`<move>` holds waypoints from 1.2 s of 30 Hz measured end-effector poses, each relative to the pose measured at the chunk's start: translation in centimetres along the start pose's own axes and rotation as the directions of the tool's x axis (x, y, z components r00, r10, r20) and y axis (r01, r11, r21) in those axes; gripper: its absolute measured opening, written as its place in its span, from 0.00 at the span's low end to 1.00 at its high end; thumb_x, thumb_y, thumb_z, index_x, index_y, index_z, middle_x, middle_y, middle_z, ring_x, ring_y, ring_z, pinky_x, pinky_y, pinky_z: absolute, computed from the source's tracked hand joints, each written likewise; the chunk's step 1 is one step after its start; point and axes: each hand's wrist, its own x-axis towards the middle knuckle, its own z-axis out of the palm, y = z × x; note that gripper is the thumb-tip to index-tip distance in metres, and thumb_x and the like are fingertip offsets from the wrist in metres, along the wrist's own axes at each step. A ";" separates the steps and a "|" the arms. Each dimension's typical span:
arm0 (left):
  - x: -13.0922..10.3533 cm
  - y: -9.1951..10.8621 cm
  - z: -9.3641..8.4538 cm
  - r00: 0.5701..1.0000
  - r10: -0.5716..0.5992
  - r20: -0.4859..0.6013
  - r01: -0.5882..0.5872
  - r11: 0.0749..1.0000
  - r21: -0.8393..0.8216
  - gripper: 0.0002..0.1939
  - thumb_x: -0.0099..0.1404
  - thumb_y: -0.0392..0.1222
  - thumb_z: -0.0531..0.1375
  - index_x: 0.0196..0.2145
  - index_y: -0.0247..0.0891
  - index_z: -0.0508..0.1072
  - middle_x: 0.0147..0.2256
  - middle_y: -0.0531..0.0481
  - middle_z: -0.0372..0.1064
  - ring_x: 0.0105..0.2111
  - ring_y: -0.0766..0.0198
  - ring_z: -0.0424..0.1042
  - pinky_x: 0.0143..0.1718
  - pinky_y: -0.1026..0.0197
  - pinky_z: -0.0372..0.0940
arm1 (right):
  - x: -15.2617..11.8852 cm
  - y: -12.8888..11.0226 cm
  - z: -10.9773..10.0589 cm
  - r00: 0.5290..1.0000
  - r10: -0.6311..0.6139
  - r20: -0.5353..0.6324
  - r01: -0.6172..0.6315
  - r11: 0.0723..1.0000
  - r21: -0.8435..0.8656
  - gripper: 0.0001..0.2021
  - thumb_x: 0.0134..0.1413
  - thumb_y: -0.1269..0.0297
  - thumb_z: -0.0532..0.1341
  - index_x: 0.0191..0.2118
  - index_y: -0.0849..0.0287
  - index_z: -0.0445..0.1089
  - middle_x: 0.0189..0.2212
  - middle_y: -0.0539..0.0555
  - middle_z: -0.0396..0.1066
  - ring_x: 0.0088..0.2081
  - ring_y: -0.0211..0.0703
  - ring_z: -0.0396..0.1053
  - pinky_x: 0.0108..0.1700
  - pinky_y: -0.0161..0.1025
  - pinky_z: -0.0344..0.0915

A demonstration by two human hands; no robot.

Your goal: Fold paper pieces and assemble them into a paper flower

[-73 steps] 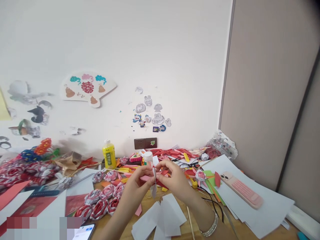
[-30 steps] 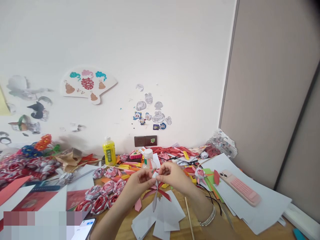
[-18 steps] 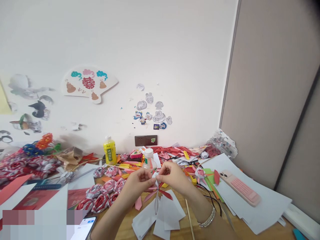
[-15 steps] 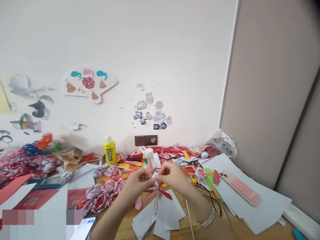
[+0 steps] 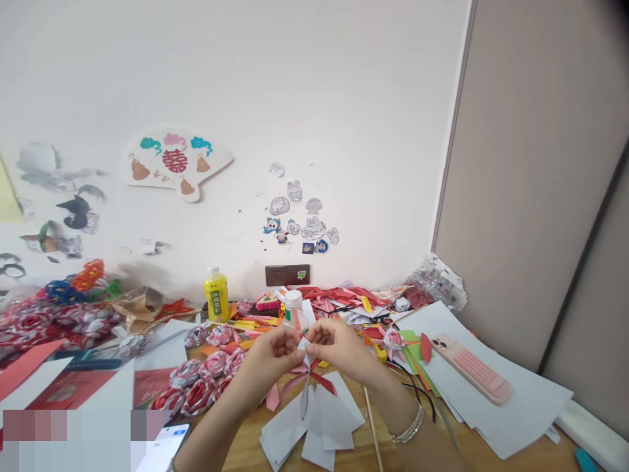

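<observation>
My left hand [image 5: 270, 359] and my right hand [image 5: 338, 347] meet above the table, fingertips pinched on a small white paper piece [image 5: 304, 400]. Its narrow, folded-looking part hangs down below my fingers, and its upper part is partly covered by them. Red and pink paper petals [image 5: 323, 384] show just under and beside it; whether they are joined to it I cannot tell. Below my hands, several white paper rectangles [image 5: 319, 423] lie fanned out on the wooden table [image 5: 351, 460]. A bracelet circles my right wrist.
Rolled red, pink and white paper roses [image 5: 199, 395] sit to the left, near a yellow bottle [image 5: 216, 295]. A clear bottle [image 5: 293, 301] stands behind my hands. At right, a pink-cased phone [image 5: 474, 370] rests on white sheets [image 5: 515, 423]. A thin stick [image 5: 373, 429] lies near my right forearm.
Both hands keep their pinch in nearly the same place. The lower end of the hanging white paper has swung slightly to the left.
</observation>
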 end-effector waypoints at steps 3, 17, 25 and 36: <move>0.1 -0.2 0.0 1.000 0.011 -0.016 -0.011 1.000 -0.005 0.11 0.47 0.43 0.63 0.26 0.37 0.66 0.20 0.59 0.60 0.22 0.68 0.64 0.25 0.64 0.63 | -0.1 -0.3 0.2 0.999 -0.041 -0.029 0.038 0.994 -0.099 0.02 0.42 0.70 0.60 0.26 0.61 0.66 0.23 0.47 0.65 0.26 0.35 0.62 0.28 0.32 0.59; -0.2 0.8 0.0 0.997 -0.075 -0.033 0.076 0.997 0.030 0.08 0.43 0.42 0.64 0.22 0.36 0.70 0.21 0.55 0.68 0.25 0.64 0.68 0.28 0.62 0.63 | 0.0 -0.4 0.7 0.983 -0.081 -0.167 0.047 0.979 -0.199 0.03 0.41 0.73 0.59 0.24 0.59 0.67 0.24 0.48 0.67 0.28 0.37 0.64 0.30 0.33 0.60; 0.0 0.6 0.0 0.998 0.008 -0.062 0.001 0.990 0.139 0.08 0.44 0.42 0.63 0.17 0.36 0.69 0.18 0.55 0.65 0.21 0.65 0.65 0.24 0.64 0.59 | 0.0 -0.1 -0.2 1.000 0.023 0.002 -0.023 0.998 -0.059 0.05 0.40 0.73 0.60 0.28 0.61 0.68 0.24 0.48 0.68 0.29 0.37 0.66 0.30 0.33 0.61; -0.4 0.7 0.8 0.984 0.124 -0.125 -0.081 0.949 0.305 0.04 0.49 0.39 0.58 0.20 0.38 0.68 0.20 0.54 0.67 0.24 0.63 0.66 0.26 0.64 0.58 | -0.4 -0.4 -0.1 0.998 -0.067 -0.007 0.064 0.971 -0.232 0.03 0.44 0.72 0.57 0.27 0.59 0.67 0.25 0.48 0.69 0.28 0.37 0.66 0.29 0.32 0.60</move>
